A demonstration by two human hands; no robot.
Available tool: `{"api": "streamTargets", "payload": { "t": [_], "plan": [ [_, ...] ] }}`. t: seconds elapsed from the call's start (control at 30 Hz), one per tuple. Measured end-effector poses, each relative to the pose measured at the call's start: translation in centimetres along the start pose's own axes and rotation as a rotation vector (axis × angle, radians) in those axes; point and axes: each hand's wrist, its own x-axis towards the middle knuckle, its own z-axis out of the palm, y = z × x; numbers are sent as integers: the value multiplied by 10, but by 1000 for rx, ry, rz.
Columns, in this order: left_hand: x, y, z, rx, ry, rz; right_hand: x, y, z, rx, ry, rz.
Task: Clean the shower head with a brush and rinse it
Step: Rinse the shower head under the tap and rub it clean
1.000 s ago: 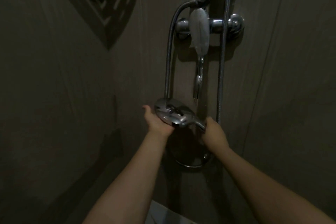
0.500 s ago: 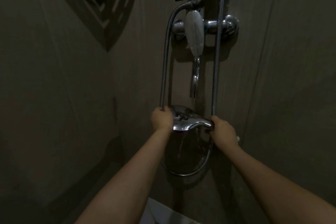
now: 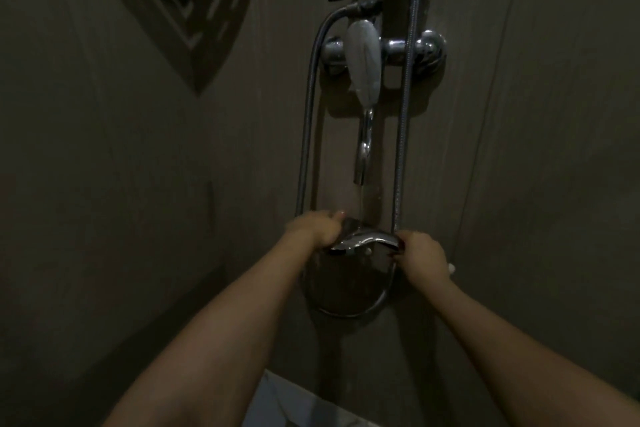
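Head view: both my forearms reach forward and upward toward the wall fittings. My left hand (image 3: 317, 227) is curled over the round end of the shower head (image 3: 360, 241), fingers wrapped on its rim. My right hand (image 3: 420, 253) grips the handle end, fingers closed round it. The shower head lies roughly level between the two hands, directly beneath the tap spout (image 3: 363, 149), from which a thin stream of water (image 3: 359, 201) falls onto it. The metal hose (image 3: 403, 114) hangs looped below. Lighting is dim; no finer finger detail is discernible.
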Motion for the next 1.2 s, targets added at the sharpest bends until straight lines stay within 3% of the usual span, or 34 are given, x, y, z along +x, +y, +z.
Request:
{"api": "streamTargets", "payload": {
  "t": [0.13, 0.23, 0.3, 0.4, 0.43, 0.57, 0.7, 0.8, 0.87, 1.0, 1.1, 1.2],
  "plan": [
    [-19, 25, 21, 340, 51, 365, 7, -8, 4, -39, -97, -29],
    [-18, 8, 14, 322, 187, 361, 14, -10, 2, -27, -156, -14],
    [-11, -19, 10, 91, 303, 165, 16, -4, -10, -21, -168, 33],
    [-5, -49, 7, -691, 460, 13, 17, 4, -21, 14, -170, 50],
    [-6, -50, 6, -917, 445, 20, 17, 2, -22, 40, -175, 34],
    [-10, -31, 14, -1427, 278, -93, 21, -15, -8, 159, -217, -40],
    [-21, -13, 23, -2049, 28, -143, 25, -30, -2, 361, -288, 25],
    [-27, -1, 32, -2118, -92, -142, 24, -41, 1, 503, -421, 95],
    [-28, 7, 37, -2144, -107, -138, 27, -49, 2, 432, -401, 49],
    [-23, 5, 34, -2221, 107, -129, 32, -46, 0, 26, -301, -124],
    [-19, -1, 28, -2312, 222, -146, 31, -29, -3, -73, -331, -80],
    [-17, 2, 28, -2339, 232, -153, 29, -29, -2, -168, -244, -85]
  ]
}}
